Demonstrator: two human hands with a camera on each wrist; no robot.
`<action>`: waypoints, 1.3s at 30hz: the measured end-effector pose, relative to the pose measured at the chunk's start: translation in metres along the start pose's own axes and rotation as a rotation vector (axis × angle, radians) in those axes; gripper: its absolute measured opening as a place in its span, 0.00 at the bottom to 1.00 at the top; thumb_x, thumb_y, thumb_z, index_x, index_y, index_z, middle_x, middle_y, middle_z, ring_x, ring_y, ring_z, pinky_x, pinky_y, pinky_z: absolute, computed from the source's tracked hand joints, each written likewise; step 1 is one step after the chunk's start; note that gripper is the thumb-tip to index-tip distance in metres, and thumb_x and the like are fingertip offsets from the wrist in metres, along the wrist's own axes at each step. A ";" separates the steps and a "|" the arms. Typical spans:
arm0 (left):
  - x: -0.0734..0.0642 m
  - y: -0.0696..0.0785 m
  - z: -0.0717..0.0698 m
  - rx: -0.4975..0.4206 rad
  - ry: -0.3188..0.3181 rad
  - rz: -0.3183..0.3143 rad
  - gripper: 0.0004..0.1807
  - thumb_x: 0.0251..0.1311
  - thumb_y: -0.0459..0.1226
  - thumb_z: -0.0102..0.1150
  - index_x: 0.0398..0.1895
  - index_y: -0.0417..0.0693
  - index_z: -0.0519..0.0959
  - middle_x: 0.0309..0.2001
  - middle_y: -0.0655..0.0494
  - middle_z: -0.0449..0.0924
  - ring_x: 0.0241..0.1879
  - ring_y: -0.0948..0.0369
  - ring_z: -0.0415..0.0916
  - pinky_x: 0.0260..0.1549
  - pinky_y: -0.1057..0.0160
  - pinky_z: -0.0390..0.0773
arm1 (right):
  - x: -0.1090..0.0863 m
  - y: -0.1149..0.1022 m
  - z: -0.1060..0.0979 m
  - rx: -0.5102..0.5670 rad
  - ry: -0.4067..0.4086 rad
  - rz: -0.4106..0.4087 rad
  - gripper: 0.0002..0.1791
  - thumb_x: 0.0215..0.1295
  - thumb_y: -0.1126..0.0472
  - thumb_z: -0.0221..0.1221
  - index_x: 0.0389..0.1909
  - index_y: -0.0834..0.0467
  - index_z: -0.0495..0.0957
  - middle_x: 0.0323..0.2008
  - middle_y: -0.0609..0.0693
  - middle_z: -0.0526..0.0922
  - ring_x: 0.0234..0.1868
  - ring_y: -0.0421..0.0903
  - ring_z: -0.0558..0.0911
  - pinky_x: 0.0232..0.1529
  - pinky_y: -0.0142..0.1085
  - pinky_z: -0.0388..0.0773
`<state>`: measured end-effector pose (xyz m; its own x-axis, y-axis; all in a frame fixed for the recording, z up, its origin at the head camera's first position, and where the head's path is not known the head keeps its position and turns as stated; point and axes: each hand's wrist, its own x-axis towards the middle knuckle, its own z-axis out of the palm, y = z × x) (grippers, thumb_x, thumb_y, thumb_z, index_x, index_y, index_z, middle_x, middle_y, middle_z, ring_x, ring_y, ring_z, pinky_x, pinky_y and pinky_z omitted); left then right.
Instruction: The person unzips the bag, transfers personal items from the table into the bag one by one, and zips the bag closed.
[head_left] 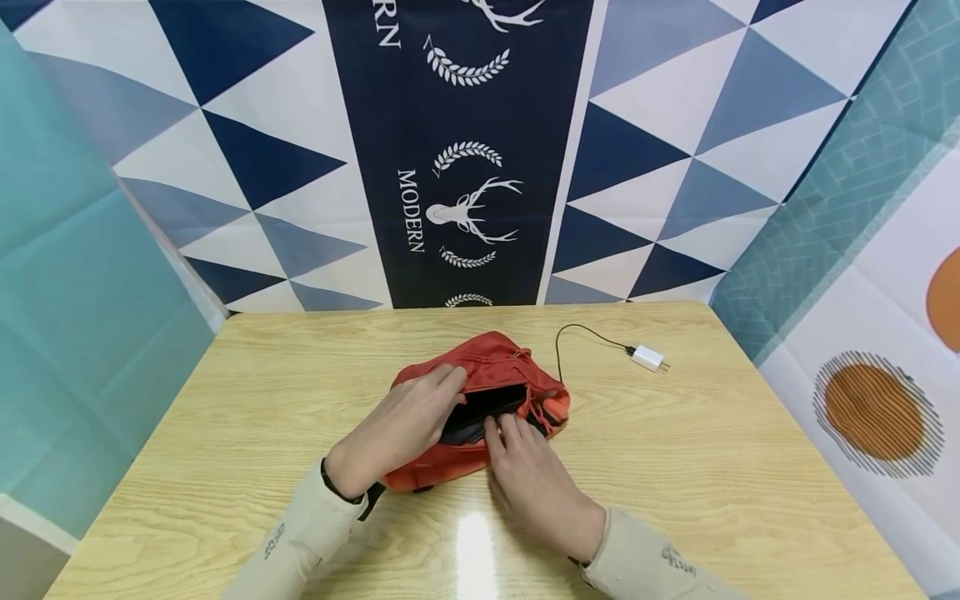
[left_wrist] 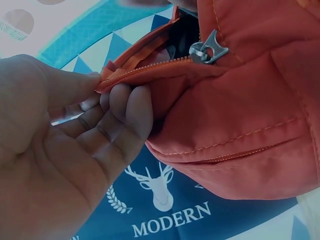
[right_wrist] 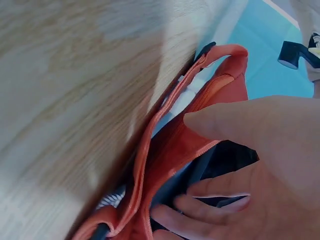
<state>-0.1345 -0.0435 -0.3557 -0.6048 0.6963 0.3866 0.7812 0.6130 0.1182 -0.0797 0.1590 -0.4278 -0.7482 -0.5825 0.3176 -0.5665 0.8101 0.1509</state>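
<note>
A red zippered bag [head_left: 495, 358] lies on the table with its main opening spread, showing a dark inside. My left hand [head_left: 416, 408] pinches the zippered edge [left_wrist: 145, 67] between thumb and fingertips and holds it up. In the left wrist view a metal zip pull [left_wrist: 205, 50] hangs at the end of the opening. My right hand [head_left: 528, 471] is at the near side of the mouth; in the right wrist view its fingers [right_wrist: 192, 212] extend over the dark interior, while the thumb lies apart over the red fabric. Part of the contents is hidden.
A white plug adapter [head_left: 648, 358] lies on the wooden table [head_left: 675, 467] to the right. Its black cable [head_left: 581, 326] curves back to the bag. Patterned cloth walls [head_left: 465, 108] rise behind and at both sides.
</note>
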 end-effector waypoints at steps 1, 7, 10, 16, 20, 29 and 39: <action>0.000 0.000 0.000 -0.002 0.000 0.000 0.10 0.65 0.31 0.60 0.36 0.47 0.68 0.30 0.58 0.68 0.25 0.65 0.67 0.22 0.69 0.68 | 0.000 0.001 0.002 0.004 0.012 0.007 0.33 0.59 0.56 0.67 0.61 0.70 0.72 0.47 0.62 0.75 0.44 0.55 0.76 0.47 0.44 0.77; 0.002 0.000 0.000 -0.001 -0.002 0.008 0.09 0.66 0.32 0.59 0.37 0.47 0.68 0.29 0.58 0.66 0.25 0.64 0.65 0.22 0.69 0.68 | 0.000 0.008 0.011 -0.018 -0.009 0.031 0.37 0.60 0.51 0.67 0.66 0.66 0.69 0.43 0.58 0.77 0.38 0.52 0.76 0.36 0.42 0.75; 0.002 0.001 -0.001 -0.006 0.002 0.011 0.08 0.67 0.32 0.59 0.36 0.47 0.68 0.28 0.58 0.66 0.25 0.64 0.65 0.22 0.68 0.67 | 0.002 0.012 0.015 -0.016 0.002 0.031 0.37 0.61 0.51 0.66 0.67 0.65 0.70 0.45 0.58 0.79 0.40 0.53 0.76 0.34 0.42 0.74; 0.002 0.001 -0.002 -0.021 -0.009 -0.014 0.09 0.67 0.32 0.59 0.36 0.47 0.67 0.28 0.58 0.66 0.23 0.64 0.65 0.21 0.68 0.67 | 0.003 0.014 0.016 0.012 0.035 0.017 0.34 0.62 0.52 0.65 0.67 0.63 0.71 0.53 0.59 0.75 0.50 0.57 0.74 0.41 0.46 0.74; 0.003 0.000 -0.003 -0.025 -0.012 -0.017 0.08 0.67 0.32 0.59 0.36 0.47 0.68 0.28 0.58 0.66 0.23 0.64 0.65 0.21 0.68 0.67 | 0.002 0.012 0.014 0.026 0.034 -0.022 0.32 0.67 0.52 0.61 0.68 0.63 0.70 0.64 0.59 0.71 0.65 0.58 0.70 0.57 0.52 0.72; 0.004 0.000 -0.005 -0.025 -0.013 -0.022 0.07 0.66 0.30 0.57 0.37 0.45 0.68 0.29 0.57 0.67 0.25 0.63 0.67 0.24 0.68 0.70 | -0.002 0.012 0.013 0.075 -0.051 -0.060 0.36 0.69 0.53 0.59 0.73 0.63 0.62 0.74 0.58 0.62 0.74 0.56 0.61 0.68 0.55 0.62; 0.001 -0.001 -0.002 -0.041 -0.013 -0.010 0.08 0.67 0.30 0.56 0.36 0.46 0.67 0.29 0.58 0.65 0.24 0.63 0.66 0.23 0.68 0.68 | 0.003 0.020 0.016 0.162 -0.045 -0.128 0.38 0.65 0.55 0.62 0.75 0.58 0.61 0.73 0.56 0.64 0.68 0.59 0.69 0.60 0.53 0.70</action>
<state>-0.1356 -0.0441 -0.3537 -0.6145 0.6949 0.3735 0.7806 0.6043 0.1598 -0.0984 0.1727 -0.4387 -0.6793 -0.6853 0.2625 -0.7033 0.7101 0.0339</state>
